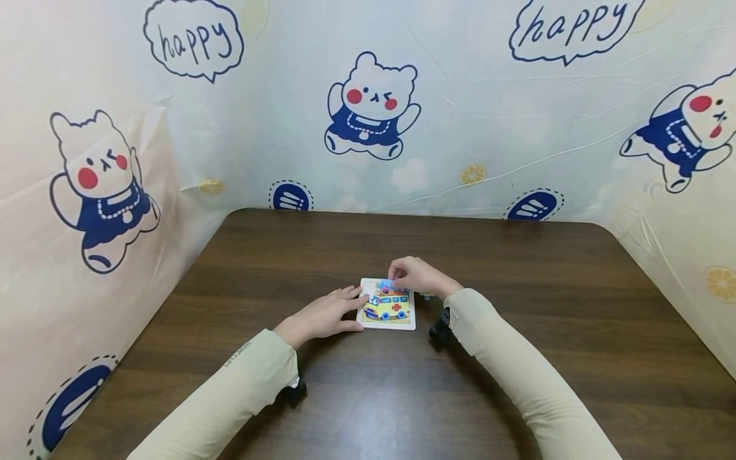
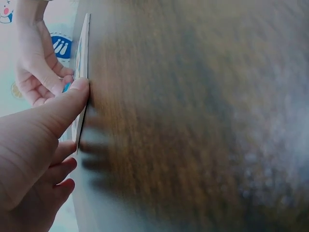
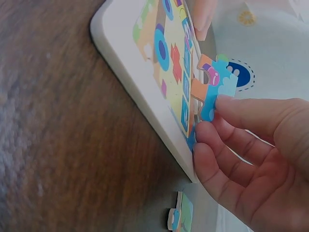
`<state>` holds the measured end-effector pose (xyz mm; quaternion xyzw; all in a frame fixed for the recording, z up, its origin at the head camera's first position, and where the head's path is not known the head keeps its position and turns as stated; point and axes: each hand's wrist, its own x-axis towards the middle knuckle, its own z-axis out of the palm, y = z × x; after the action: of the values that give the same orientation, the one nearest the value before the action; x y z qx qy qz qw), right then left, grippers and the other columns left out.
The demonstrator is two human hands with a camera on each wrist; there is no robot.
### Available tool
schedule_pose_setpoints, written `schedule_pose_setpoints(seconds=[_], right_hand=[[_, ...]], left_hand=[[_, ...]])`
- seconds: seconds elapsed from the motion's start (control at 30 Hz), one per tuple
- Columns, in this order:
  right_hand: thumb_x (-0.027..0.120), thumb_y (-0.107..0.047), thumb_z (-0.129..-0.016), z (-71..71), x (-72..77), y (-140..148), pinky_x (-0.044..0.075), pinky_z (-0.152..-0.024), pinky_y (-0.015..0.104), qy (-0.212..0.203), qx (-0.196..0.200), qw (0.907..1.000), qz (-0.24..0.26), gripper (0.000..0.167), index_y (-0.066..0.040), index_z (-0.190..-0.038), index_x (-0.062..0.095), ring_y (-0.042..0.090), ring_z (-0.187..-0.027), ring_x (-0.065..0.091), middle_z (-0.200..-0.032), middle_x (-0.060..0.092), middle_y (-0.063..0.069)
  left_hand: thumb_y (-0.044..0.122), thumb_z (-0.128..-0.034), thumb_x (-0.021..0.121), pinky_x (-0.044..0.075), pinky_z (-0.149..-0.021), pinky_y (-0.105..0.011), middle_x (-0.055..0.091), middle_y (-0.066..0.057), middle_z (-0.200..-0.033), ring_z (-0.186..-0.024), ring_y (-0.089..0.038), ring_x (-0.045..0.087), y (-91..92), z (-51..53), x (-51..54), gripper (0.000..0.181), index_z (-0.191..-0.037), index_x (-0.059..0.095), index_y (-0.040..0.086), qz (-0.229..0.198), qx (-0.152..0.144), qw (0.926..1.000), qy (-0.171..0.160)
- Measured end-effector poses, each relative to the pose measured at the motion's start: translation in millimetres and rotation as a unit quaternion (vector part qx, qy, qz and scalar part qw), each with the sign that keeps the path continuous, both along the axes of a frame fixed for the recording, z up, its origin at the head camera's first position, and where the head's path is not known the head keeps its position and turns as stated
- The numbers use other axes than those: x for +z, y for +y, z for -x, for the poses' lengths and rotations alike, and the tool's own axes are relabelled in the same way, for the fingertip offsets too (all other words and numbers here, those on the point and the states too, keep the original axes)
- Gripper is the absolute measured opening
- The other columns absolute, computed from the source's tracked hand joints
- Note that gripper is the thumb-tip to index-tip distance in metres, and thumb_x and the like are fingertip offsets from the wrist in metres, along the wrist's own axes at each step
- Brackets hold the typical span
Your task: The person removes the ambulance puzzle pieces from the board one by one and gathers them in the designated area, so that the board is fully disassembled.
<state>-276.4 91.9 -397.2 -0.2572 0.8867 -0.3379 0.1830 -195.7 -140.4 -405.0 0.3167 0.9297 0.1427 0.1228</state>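
Observation:
A small white-framed jigsaw puzzle (image 1: 414, 323) lies flat on the table, its picture a yellow ambulance with a red cross and blue wheels. Along its left edge my left hand (image 1: 329, 313) rests with fingers fairly straight, the thumb at the near corner and fingertips on the frame. Between thumb and fingers, my right hand (image 1: 422, 277) pinches a blue and orange puzzle piece (image 3: 210, 87). In the right wrist view that piece is tilted up over the upper part of the board. Partly hidden by my right hand in the head view, another puzzle piece (image 3: 181, 212) lies beside the board.
The dark wooden table (image 1: 368, 396) stretches around the puzzle on all sides. A curtain (image 1: 477, 115) printed with cartoon bears hangs behind it and at both sides. Black wrist cameras sit under both sleeves.

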Motion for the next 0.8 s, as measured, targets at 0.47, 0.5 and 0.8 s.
schedule_pose_setpoints(seconds=[0.47,0.5,0.8], right_hand=[[0.06,-0.007,-0.089,-2.9,2.4,0.1,0.047,-0.066,0.028,-0.014,-0.013,0.9995,0.025,0.005,-0.005,-0.087,0.064,0.019,-0.072,0.053,-0.082,0.061,0.004],[0.06,-0.007,-0.09,-3.2,2.6,0.1,0.047,-0.065,0.028,-0.017,-0.017,0.9993,0.027,0.005,-0.005,-0.087,0.064,0.019,-0.071,0.054,-0.081,0.061,0.005],[0.062,-0.007,-0.089,-3.2,4.7,4.6,0.05,-0.061,0.029,-0.025,-0.054,0.9974,0.04,0.004,-0.005,-0.086,0.064,0.019,-0.067,0.056,-0.08,0.061,0.006]], left_hand=[[0.045,-0.092,0.05,0.016,-0.108,-0.042,0.021,-0.014,-0.149,-0.136,-0.027,0.017,6.5,6.9,-7.1,0.071,-0.144,0.027,0.002,0.019,0.036,0.9991,0.015],[0.046,-0.092,0.049,0.016,-0.108,-0.042,0.021,-0.013,-0.149,-0.136,-0.027,0.017,6.9,7.0,-6.8,0.071,-0.144,0.027,0.002,0.022,0.037,0.999,0.013],[0.047,-0.0922,0.048,0.015,-0.108,-0.042,0.022,-0.013,-0.149,-0.136,-0.028,0.017,9.4,8.4,-7.1,0.072,-0.143,0.027,0.001,0.041,0.028,0.9986,0.019]])
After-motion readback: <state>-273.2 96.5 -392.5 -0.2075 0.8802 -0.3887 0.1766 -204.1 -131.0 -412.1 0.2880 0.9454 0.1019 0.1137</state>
